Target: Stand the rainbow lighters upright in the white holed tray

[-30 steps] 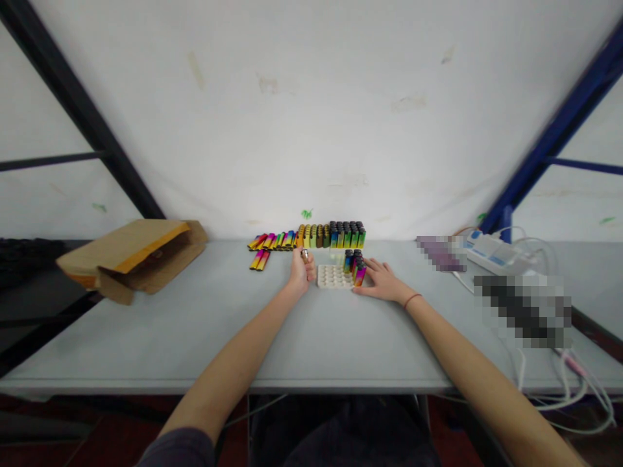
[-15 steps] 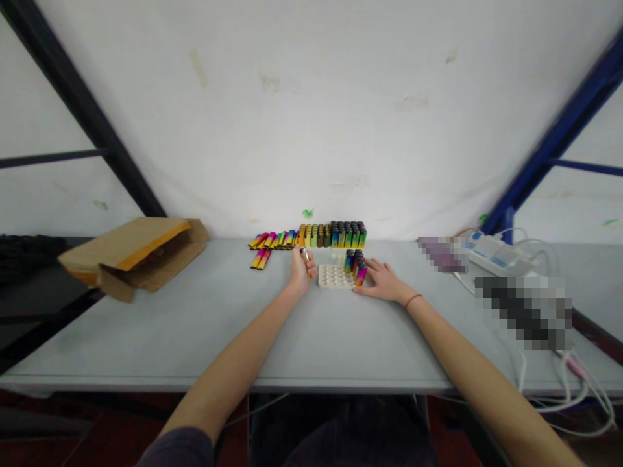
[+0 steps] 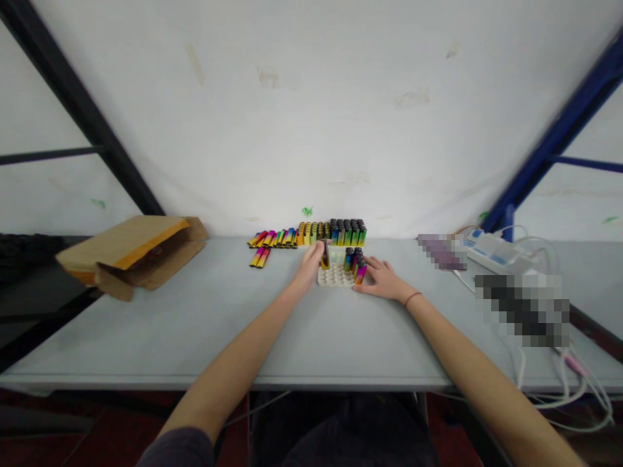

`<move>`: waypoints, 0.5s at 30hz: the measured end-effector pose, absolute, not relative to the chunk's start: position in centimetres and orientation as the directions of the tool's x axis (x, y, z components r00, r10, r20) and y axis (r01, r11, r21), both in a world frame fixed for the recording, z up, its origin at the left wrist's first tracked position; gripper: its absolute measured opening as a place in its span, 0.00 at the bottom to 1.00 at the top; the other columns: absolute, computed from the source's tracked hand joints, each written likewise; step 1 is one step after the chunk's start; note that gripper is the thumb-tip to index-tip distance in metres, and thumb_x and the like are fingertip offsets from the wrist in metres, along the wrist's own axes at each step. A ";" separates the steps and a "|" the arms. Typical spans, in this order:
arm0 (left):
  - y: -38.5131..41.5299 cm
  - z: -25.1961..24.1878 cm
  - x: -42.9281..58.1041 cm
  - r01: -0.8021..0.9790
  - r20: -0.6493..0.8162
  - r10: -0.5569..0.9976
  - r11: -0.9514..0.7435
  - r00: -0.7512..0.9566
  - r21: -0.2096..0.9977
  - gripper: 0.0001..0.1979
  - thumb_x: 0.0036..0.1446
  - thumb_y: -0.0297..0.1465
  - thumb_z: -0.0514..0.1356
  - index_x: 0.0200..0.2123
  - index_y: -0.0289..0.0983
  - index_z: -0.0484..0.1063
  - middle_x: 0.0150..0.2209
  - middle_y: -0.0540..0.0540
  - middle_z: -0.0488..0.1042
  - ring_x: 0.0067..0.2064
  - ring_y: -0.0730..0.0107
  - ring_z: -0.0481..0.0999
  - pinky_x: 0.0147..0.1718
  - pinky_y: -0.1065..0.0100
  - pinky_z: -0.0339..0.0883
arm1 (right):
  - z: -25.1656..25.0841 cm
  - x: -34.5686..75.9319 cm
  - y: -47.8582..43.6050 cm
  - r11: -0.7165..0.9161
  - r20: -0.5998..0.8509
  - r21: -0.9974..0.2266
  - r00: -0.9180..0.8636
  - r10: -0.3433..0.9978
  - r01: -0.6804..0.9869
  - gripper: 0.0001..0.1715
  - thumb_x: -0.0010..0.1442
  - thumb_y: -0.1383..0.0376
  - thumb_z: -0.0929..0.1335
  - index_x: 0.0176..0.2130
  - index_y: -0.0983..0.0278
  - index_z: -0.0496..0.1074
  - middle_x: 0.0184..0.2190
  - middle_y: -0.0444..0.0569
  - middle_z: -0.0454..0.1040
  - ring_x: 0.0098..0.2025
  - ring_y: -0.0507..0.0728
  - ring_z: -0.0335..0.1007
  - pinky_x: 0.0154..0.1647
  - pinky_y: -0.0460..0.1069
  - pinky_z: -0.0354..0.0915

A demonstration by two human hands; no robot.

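Note:
My left hand is closed around a small yellow-and-dark cylinder, held upright above the left part of a white tray with round holes. Several upright colourful cylinders with black tops stand at the tray's right side. Fingers spread, my right hand lies beside them on the table, its thumb by the tray's near right corner. Behind the tray stand a block of yellow-topped cylinders and a block of black-topped ones. Whether the held piece touches the tray I cannot tell.
Several rainbow-coloured pieces lie at the back left, with two more in front. An opened cardboard box sits far left. A power strip, cables and blurred-out items occupy the right. A wall closes off the back.
My left hand has moved right with the cylinder, from beside the tray to above its left part, and the cylinder has turned more upright. My right hand has stayed in place.

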State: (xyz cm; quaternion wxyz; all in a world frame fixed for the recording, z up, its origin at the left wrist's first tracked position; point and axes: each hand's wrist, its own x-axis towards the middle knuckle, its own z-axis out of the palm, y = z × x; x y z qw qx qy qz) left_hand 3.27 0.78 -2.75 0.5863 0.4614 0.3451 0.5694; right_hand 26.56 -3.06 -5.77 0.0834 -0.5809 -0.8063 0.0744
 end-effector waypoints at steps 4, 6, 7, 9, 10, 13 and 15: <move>0.3 -3.0 3.4 -0.167 0.195 0.962 -0.164 0.190 0.972 0.12 0.58 0.38 0.66 0.43 0.39 0.80 0.43 0.46 0.80 0.41 0.67 0.77 0.31 0.73 0.67 | -5.8 26.5 -3.1 0.310 0.047 -0.213 -0.307 0.951 0.927 0.54 0.59 0.32 0.64 0.70 0.62 0.60 0.73 0.63 0.52 0.73 0.77 0.45 0.69 0.73 0.45; 0.0 -3.0 3.7 -0.110 0.243 0.945 -0.223 0.221 0.969 0.11 0.56 0.35 0.67 0.42 0.39 0.81 0.43 0.45 0.80 0.42 0.67 0.77 0.35 0.73 0.69 | -5.8 26.5 -3.1 0.306 0.047 -0.207 -0.303 0.952 0.929 0.54 0.59 0.33 0.64 0.70 0.63 0.60 0.73 0.63 0.52 0.73 0.76 0.45 0.70 0.72 0.45; -0.1 -3.1 3.8 -0.091 0.274 0.933 -0.260 0.232 0.961 0.10 0.56 0.34 0.67 0.41 0.39 0.81 0.42 0.45 0.80 0.43 0.66 0.78 0.38 0.72 0.70 | -5.8 26.5 -3.1 0.305 0.048 -0.204 -0.302 0.952 0.930 0.54 0.59 0.33 0.64 0.70 0.63 0.61 0.73 0.63 0.52 0.73 0.76 0.45 0.70 0.72 0.45; -0.2 -3.4 4.1 -0.055 0.338 0.906 -0.336 0.254 0.940 0.10 0.55 0.34 0.68 0.40 0.39 0.82 0.43 0.43 0.80 0.46 0.63 0.78 0.44 0.69 0.71 | -5.9 26.4 -3.1 0.309 0.057 -0.198 -0.304 0.951 0.930 0.53 0.59 0.33 0.64 0.69 0.63 0.62 0.73 0.62 0.53 0.73 0.76 0.45 0.70 0.71 0.46; -0.3 -3.6 4.2 -0.030 0.364 0.892 -0.370 0.270 0.929 0.11 0.55 0.35 0.67 0.41 0.38 0.82 0.44 0.42 0.80 0.48 0.61 0.78 0.45 0.68 0.72 | -5.9 26.4 -3.1 0.311 0.062 -0.197 -0.305 0.950 0.930 0.53 0.59 0.33 0.64 0.69 0.62 0.62 0.73 0.62 0.53 0.73 0.75 0.45 0.70 0.71 0.46; -0.2 -4.3 4.4 0.074 0.407 0.850 -0.454 0.334 0.888 0.15 0.59 0.39 0.64 0.46 0.38 0.80 0.47 0.40 0.79 0.48 0.60 0.78 0.44 0.66 0.74 | -5.9 26.4 -3.1 0.317 0.068 -0.197 -0.310 0.948 0.928 0.52 0.59 0.33 0.64 0.68 0.63 0.63 0.73 0.62 0.54 0.73 0.76 0.46 0.69 0.72 0.47; -0.2 -4.7 4.3 0.141 0.421 0.830 -0.497 0.366 0.856 0.18 0.63 0.39 0.61 0.52 0.38 0.77 0.49 0.40 0.79 0.46 0.62 0.79 0.44 0.65 0.75 | -5.9 26.4 -3.1 0.320 0.067 -0.196 -0.312 0.948 0.927 0.53 0.59 0.33 0.64 0.68 0.64 0.63 0.73 0.64 0.53 0.73 0.77 0.46 0.69 0.73 0.47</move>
